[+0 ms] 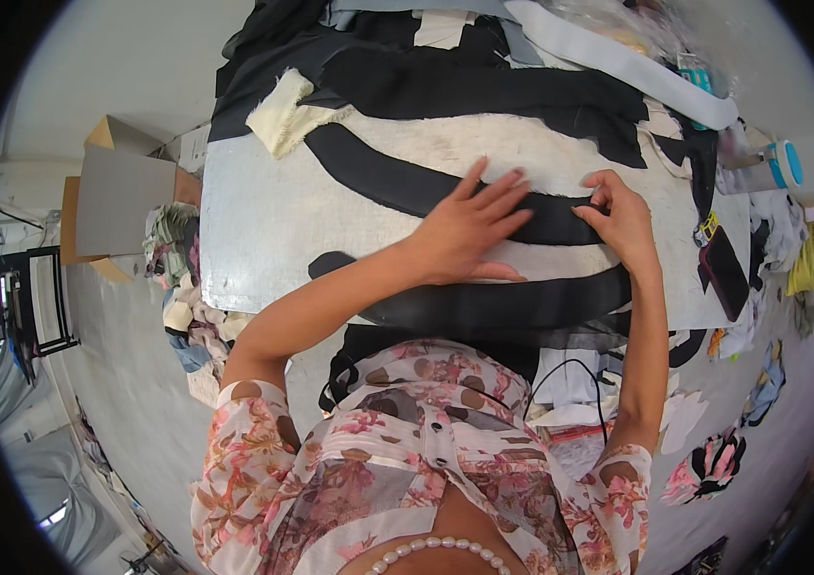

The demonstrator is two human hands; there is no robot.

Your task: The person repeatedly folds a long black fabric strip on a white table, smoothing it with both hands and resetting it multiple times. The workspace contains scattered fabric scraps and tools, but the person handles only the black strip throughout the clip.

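Note:
A curved black fabric strip (383, 182) lies across the pale table, with raw edges along its sides. My left hand (474, 225), its fingers spread and slightly blurred, rests over the strip's middle. At the strip's right end my right hand (615, 213) pinches the edge between thumb and fingers. Nearer to me, along the table's front edge, lies a second curved black piece (493, 305), its left end rounded. A cream fabric scrap (284, 113) with frayed edges touches the upper strip's left end.
Black cloth (484, 84) is piled at the back, beside a long white curved piece (618, 59). On the right are a dark phone (724, 272) and a clear jug with a blue rim (769, 167). A cardboard box (129, 196) and fabric scraps (198, 326) stand left of the table (254, 220).

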